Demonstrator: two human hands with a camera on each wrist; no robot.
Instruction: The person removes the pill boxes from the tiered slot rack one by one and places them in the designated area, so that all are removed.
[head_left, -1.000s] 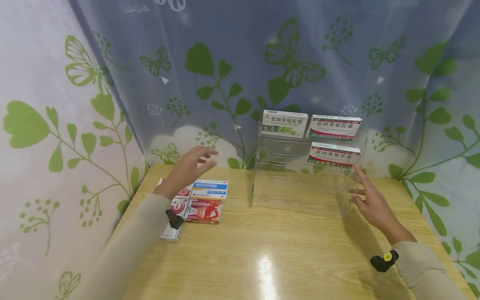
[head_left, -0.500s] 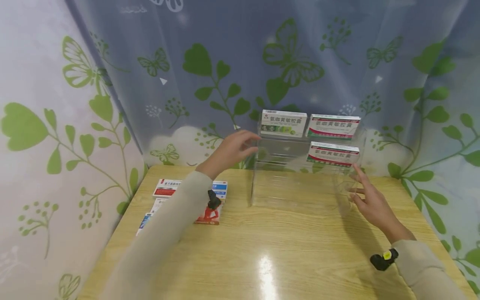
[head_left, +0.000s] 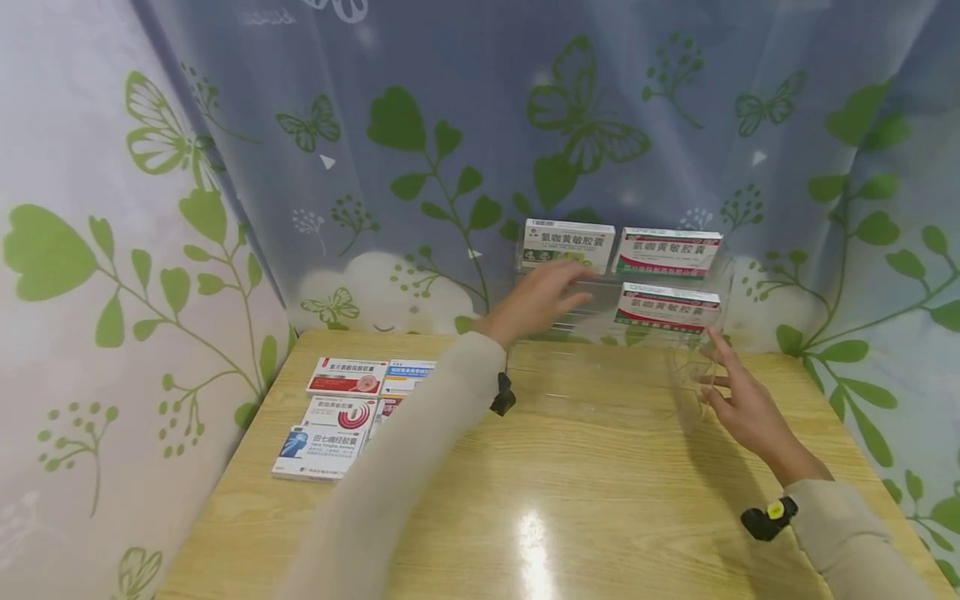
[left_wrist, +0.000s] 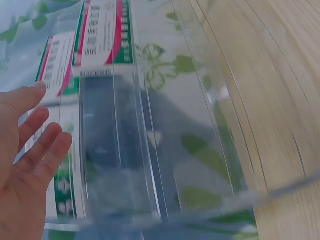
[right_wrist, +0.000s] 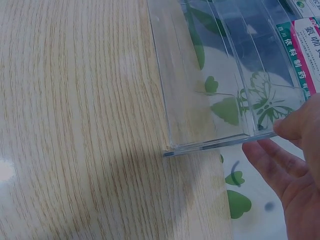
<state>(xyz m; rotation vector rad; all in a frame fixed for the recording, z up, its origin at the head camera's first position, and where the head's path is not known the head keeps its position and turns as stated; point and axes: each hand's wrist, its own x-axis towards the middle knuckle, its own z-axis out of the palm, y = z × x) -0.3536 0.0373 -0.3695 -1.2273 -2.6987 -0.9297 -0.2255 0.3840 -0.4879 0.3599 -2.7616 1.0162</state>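
A clear acrylic stepped rack (head_left: 592,387) stands toward the back of the table. Its top tier holds a white and green medicine box (head_left: 572,237) at left and a red, white and green medicine box (head_left: 667,253) at right. A similar red and green medicine box (head_left: 667,309) sits one tier lower at right. My left hand (head_left: 538,300) hovers before the white and green box, partly covering its lower edge; the fingers are loosely bent and hold nothing. At the rack's right side, my right hand (head_left: 738,408) pinches the side panel between thumb and fingers.
On the table's left lie several flat medicine boxes, among them a blue and white box (head_left: 318,452), a white box with red rings (head_left: 341,412) and a red and white box (head_left: 347,377). A patterned curtain (head_left: 450,100) hangs right behind the rack.
My left hand has moved right, from above the flat boxes to the front of the rack's top-left box. My right hand keeps its place at the rack's side.
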